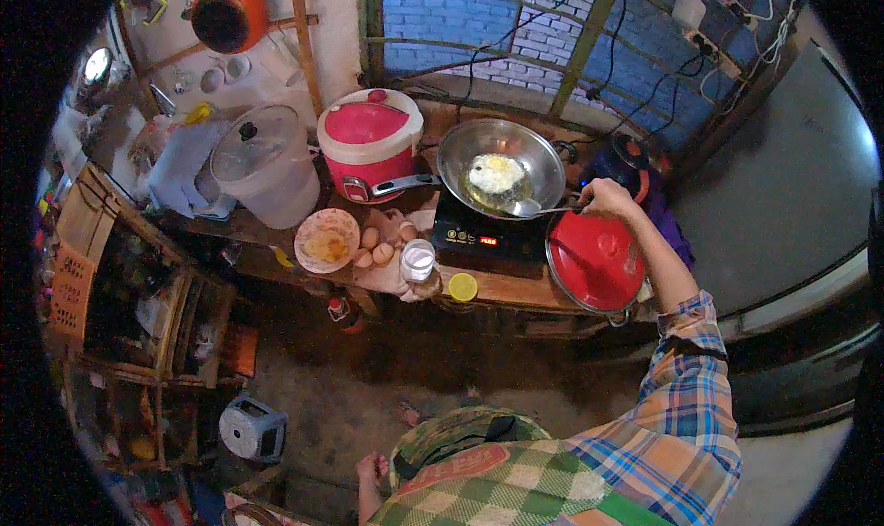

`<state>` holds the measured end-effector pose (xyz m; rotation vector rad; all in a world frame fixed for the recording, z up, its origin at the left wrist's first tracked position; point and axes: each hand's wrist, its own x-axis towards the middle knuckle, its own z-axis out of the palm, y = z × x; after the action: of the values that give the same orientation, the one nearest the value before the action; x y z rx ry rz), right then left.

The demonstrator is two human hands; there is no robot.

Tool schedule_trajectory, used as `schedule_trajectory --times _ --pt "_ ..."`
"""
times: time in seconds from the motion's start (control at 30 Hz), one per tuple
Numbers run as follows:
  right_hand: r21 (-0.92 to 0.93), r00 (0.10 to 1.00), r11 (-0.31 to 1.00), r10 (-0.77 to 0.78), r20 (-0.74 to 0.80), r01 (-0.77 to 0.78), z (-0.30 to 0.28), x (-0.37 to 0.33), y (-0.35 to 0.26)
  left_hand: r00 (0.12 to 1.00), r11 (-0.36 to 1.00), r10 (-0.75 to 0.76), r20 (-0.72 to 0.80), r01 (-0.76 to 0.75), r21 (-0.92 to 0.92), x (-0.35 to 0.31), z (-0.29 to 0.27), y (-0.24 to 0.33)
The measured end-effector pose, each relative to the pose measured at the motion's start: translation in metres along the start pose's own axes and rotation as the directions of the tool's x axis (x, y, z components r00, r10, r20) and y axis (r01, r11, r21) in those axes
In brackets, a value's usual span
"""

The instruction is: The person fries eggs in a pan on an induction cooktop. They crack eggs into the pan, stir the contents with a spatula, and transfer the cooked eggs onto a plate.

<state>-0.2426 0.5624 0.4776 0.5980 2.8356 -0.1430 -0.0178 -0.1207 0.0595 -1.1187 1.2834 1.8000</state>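
Note:
My right hand [605, 197] is closed round the handle of a metal spatula [527, 209]. The spatula's head rests in the oil at the near right side of a steel wok [545, 162], beside a frying egg [497, 173]. White has set round the egg's paler yellow middle. Under the wok is a black induction cooker [483, 250] with a lit red display. My left hand [373, 468] hangs low by my apron, away from the counter, its fingers curled with nothing seen in them. A red lid [603, 259] lies below my right forearm.
Left of the wok stand a pink rice cooker [368, 148] and a translucent lidded bucket [276, 176]. Nearer are a plate [327, 240], several brown eggs [376, 248], a glass jar [418, 261] and a yellow lid [463, 287]. A stool [252, 428] stands on the floor.

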Motion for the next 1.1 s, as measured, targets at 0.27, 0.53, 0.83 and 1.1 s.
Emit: schedule_trajectory --times 0.27,0.53,0.83,1.1 --pt "-0.116 0.997 0.993 -0.044 -0.061 0.037 -0.018 0.001 -0.005 0.990 0.985 0.074 -0.120 -0.054 0.162 -0.026 0.024 0.004" --pt "0.075 0.994 0.997 -0.004 -0.106 0.013 0.033 0.022 0.000 0.996 0.998 -0.060 -0.062 0.061 0.020 0.010 0.006 -0.022" --pt "0.120 0.952 0.993 0.033 -0.304 0.004 0.035 0.038 0.000 0.992 1.000 -0.024 -0.122 0.025 0.002 0.011 0.012 -0.011" --pt "-0.007 0.999 1.000 -0.013 0.037 0.014 -0.014 0.027 0.007 0.991 0.987 0.003 -0.135 0.019 0.162 0.004 0.038 0.000"
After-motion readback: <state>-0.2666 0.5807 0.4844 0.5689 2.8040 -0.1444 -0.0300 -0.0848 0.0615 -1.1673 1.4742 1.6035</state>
